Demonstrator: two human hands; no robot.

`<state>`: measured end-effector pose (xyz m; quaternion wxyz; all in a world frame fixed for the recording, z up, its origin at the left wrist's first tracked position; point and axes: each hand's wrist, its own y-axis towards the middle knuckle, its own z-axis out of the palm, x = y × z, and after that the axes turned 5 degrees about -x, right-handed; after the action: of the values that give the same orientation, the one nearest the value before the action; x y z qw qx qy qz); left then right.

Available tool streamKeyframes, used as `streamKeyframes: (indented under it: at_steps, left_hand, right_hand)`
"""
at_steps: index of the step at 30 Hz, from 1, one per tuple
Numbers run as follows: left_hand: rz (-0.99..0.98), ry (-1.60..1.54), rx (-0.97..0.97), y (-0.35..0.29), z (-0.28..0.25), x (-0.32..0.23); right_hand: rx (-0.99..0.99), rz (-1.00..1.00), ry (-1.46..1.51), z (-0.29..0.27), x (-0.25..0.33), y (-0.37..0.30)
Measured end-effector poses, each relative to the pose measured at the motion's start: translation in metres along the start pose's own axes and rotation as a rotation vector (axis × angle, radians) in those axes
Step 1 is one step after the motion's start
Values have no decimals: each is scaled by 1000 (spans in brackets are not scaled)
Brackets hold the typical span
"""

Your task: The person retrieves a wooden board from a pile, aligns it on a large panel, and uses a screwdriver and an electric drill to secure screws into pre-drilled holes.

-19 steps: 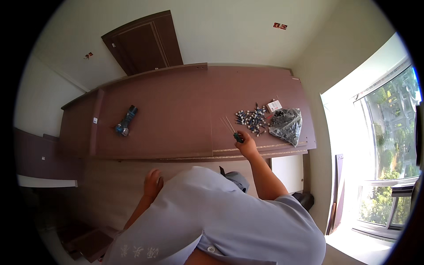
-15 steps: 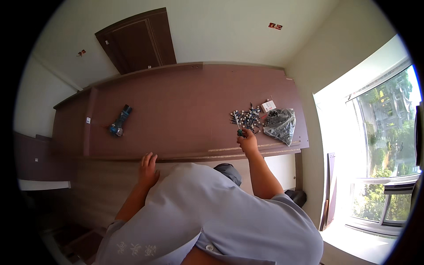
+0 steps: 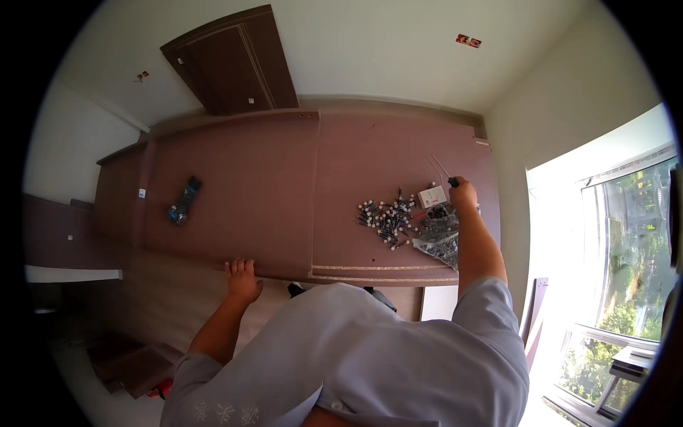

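My right hand (image 3: 464, 192) is closed round the dark handle of a screwdriver (image 3: 442, 166), above the right end of the brown panel (image 3: 249, 185). Its thin shaft points away from me and to the left. Just left of that hand is a small white box (image 3: 432, 197). A clear plastic bag (image 3: 435, 240) of dark fittings lies below it, partly hidden by my right forearm. Beside the bag spreads a loose pile of connector bolts (image 3: 388, 219) with whitish ends. My left hand (image 3: 243, 276) rests at the panel's near edge, fingers apart and holding nothing.
A blue and black power tool (image 3: 183, 202) lies on the left part of the panel. One dark brown door (image 3: 235, 64) leans on the far wall. To the right is a bright window (image 3: 626, 256); more brown boards (image 3: 135, 366) lie on the floor at lower left.
My right hand has carried the screwdriver from beside the bolt pile to the right and farther away, past the bag and box. My left hand stays at the near edge. The view has shifted slightly.
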<state>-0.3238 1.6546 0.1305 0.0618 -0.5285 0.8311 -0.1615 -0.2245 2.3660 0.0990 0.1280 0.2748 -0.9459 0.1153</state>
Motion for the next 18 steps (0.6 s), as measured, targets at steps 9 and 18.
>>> streamKeyframes:
  at_steps: [9, 18]
  left_hand:
    - [-91, 29, 129, 11, -5, -23]
    - [-121, -36, 125, 16, -21, -27]
  right_hand:
    - [51, -45, -210, 17, -18, 41]
    - [-117, -328, 16, 21, 12, 58]
